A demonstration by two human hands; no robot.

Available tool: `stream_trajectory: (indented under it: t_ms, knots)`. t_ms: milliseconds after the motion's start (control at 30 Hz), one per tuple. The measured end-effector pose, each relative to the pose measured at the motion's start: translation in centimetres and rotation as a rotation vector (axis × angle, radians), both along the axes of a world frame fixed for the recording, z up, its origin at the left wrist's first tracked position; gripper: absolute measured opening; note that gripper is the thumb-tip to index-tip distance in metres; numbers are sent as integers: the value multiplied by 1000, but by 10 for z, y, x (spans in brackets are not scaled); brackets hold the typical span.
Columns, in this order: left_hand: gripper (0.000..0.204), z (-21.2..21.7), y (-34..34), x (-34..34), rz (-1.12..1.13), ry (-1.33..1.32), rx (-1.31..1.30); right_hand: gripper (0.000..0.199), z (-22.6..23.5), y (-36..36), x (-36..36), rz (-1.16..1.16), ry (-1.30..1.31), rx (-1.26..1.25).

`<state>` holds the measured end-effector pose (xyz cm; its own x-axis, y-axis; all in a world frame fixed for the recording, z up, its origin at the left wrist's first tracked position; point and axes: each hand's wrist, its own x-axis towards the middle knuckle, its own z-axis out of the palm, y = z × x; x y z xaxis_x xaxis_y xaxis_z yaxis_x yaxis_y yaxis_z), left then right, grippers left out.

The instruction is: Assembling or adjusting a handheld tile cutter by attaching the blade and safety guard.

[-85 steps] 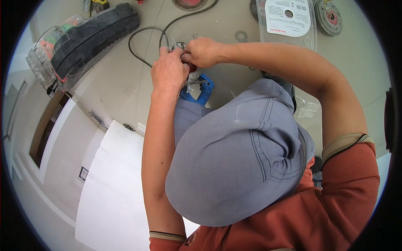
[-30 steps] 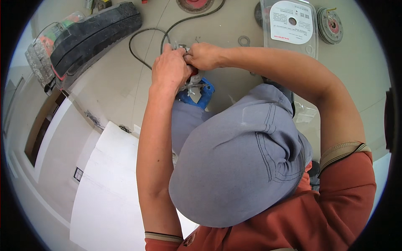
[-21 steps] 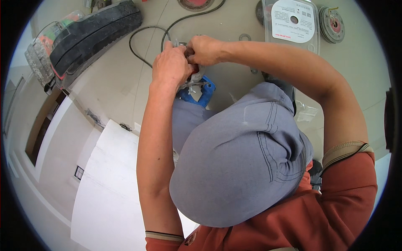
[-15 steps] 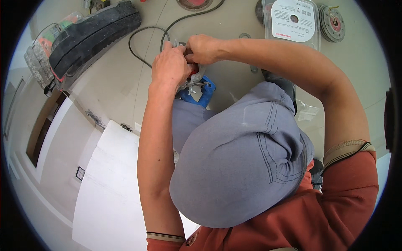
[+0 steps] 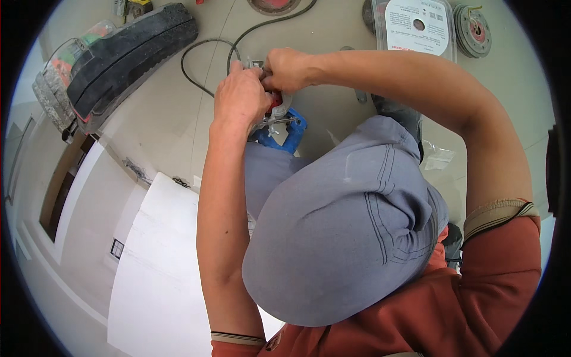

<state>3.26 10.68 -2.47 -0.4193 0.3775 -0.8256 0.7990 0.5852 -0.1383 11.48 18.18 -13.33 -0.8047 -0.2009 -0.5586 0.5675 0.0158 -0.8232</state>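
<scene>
**Working on a Small Fitting at a Blue-Bodied Power Tool**

Pale floor tiles (image 5: 166, 119) carried the work area, with a black tool case (image 5: 128, 50) at upper left and a black power cord (image 5: 208, 65) looped beside it. Both hands met above the blue power tool (image 5: 284, 132), which lay just beyond the raised knee. The left hand (image 5: 241, 98) was curled over the tool head, steadying it. The right hand (image 5: 286, 68) was closed, fingertips pinching a small part too hidden to identify. Good practice, by judgement: keep the tool braced, turn with fingertips only, and keep the cord clear. A packaged disc (image 5: 416, 24) lay near.
</scene>
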Motion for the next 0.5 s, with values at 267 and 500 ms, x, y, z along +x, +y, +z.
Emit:
stream_trajectory:
  t_ms: [267, 500]
  knots:
    - [40, 1, 1, -1, 19, -3, -1, 29, -2, -4, 2, -55, -90, -101]
    - [40, 3, 2, 2, 26, 5, 2, 28, 7, 2, 0, -40, -178, -176]
